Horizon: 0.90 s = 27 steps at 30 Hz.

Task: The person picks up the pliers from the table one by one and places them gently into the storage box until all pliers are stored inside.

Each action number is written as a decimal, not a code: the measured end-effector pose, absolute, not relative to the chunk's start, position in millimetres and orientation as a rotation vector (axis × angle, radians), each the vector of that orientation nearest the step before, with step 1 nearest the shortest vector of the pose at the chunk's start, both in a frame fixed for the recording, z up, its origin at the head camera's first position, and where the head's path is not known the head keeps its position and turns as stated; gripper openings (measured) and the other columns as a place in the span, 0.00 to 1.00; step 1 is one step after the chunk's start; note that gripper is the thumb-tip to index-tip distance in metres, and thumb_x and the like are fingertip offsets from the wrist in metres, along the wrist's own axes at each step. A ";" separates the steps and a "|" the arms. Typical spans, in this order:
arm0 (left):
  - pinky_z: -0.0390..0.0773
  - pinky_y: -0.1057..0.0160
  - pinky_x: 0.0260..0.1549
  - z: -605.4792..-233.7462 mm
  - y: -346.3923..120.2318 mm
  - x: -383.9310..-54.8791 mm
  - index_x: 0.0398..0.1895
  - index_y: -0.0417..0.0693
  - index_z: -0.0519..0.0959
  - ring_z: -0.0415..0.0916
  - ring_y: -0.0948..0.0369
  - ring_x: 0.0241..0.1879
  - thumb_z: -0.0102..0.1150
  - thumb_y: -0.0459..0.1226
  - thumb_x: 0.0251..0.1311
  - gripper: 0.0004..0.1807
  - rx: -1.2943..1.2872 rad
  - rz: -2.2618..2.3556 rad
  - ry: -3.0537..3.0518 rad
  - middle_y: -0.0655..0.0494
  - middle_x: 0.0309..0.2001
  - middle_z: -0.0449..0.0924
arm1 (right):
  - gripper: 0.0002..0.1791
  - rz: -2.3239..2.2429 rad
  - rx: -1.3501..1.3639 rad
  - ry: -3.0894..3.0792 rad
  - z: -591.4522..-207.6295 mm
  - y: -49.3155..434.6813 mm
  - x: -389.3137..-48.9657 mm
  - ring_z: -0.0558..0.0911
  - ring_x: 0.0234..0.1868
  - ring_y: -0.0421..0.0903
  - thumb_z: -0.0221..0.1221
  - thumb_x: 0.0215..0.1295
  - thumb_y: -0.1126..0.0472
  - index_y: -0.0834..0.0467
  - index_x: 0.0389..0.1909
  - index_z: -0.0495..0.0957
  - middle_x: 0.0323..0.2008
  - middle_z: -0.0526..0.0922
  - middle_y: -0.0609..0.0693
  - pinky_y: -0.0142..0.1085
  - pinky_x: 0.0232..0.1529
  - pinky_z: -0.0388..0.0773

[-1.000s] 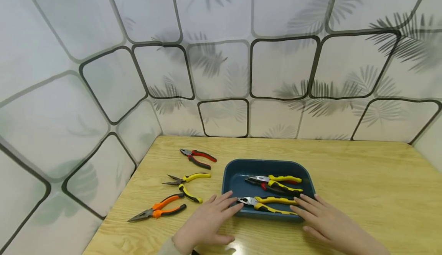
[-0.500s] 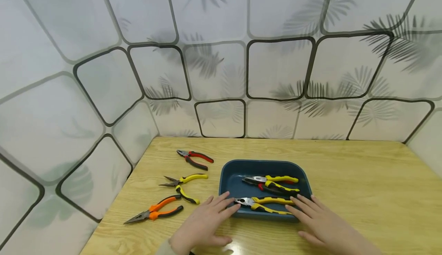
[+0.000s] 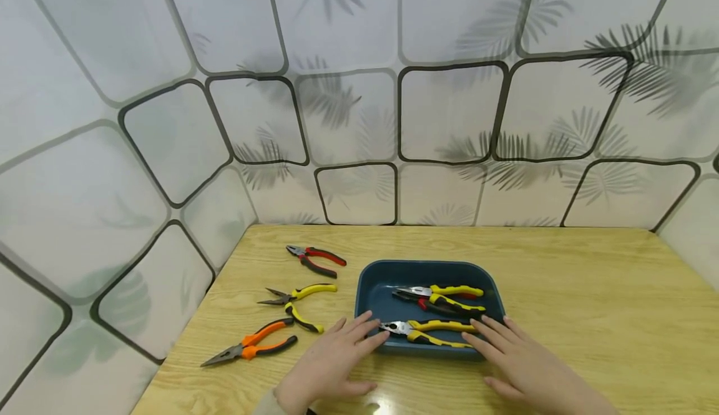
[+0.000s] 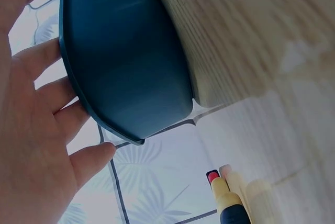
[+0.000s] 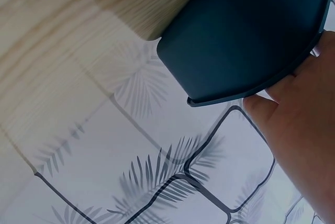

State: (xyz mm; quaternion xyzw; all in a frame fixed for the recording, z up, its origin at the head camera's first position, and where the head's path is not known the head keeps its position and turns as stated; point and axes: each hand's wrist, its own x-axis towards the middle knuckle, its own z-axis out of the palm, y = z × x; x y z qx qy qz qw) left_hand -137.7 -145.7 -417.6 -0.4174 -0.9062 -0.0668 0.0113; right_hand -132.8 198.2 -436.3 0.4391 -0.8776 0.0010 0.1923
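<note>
A dark blue tray (image 3: 373, 290) stands on the table near its front. Inside, combination pliers with yellow-black handles (image 3: 432, 332) lie along the near side. Behind them, yellow-handled long-nose pliers (image 3: 444, 296) overlap a red-black pair (image 3: 427, 304). My left hand (image 3: 331, 362) rests at the tray's near left corner, fingers loosely extended over the rim. At the near right corner, my right hand (image 3: 519, 359) lies likewise, its fingertips overlapping the yellow handle ends. Both wrist views show the tray's outer wall (image 4: 125, 51) with fingers at its rim.
Left of the tray lie red-black pliers (image 3: 316, 261), yellow long-nose pliers (image 3: 298, 302) spread wide, and orange-black long-nose pliers (image 3: 249, 344). Patterned cloth walls (image 3: 449, 115) border the wooden table (image 3: 578, 290) at the back and left.
The head view has shifted slightly, so everything sits a little further left in it. Both hands keep their places at the tray, and the pliers lie as before.
</note>
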 end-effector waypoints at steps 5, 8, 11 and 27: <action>0.61 0.47 0.52 -414.6 -146.0 -140.2 0.63 0.53 0.63 0.50 0.57 0.64 0.55 0.54 0.51 0.35 -1.297 -0.171 -2.737 0.52 0.62 0.60 | 0.34 0.009 1.225 -2.483 -436.1 198.3 -132.1 0.67 0.55 0.55 0.60 0.48 0.48 0.57 0.57 0.67 0.54 0.70 0.56 0.32 0.62 0.27; 0.62 0.48 0.52 -413.1 -146.4 -141.3 0.61 0.51 0.65 0.54 0.57 0.62 0.56 0.53 0.51 0.34 -1.294 -0.150 -2.665 0.51 0.61 0.62 | 0.35 0.011 1.223 -2.495 -435.3 198.8 -131.7 0.67 0.55 0.56 0.60 0.47 0.48 0.57 0.57 0.67 0.55 0.70 0.56 0.32 0.62 0.27; 0.64 0.49 0.51 -411.9 -147.1 -141.1 0.60 0.51 0.67 0.58 0.57 0.60 0.57 0.53 0.50 0.33 -1.281 -0.134 -2.607 0.52 0.59 0.65 | 0.37 0.029 1.216 -2.527 -433.7 198.4 -130.7 0.67 0.56 0.55 0.61 0.44 0.49 0.57 0.58 0.66 0.55 0.69 0.56 0.32 0.61 0.26; 0.71 0.58 0.44 -409.6 -167.9 -147.1 0.48 0.45 0.76 0.73 0.59 0.44 0.65 0.45 0.43 0.26 -1.177 -0.219 -2.403 0.52 0.46 0.76 | 0.39 0.090 1.199 -2.574 -430.4 196.1 -128.1 0.65 0.57 0.56 0.61 0.43 0.45 0.56 0.59 0.66 0.56 0.68 0.57 0.32 0.61 0.26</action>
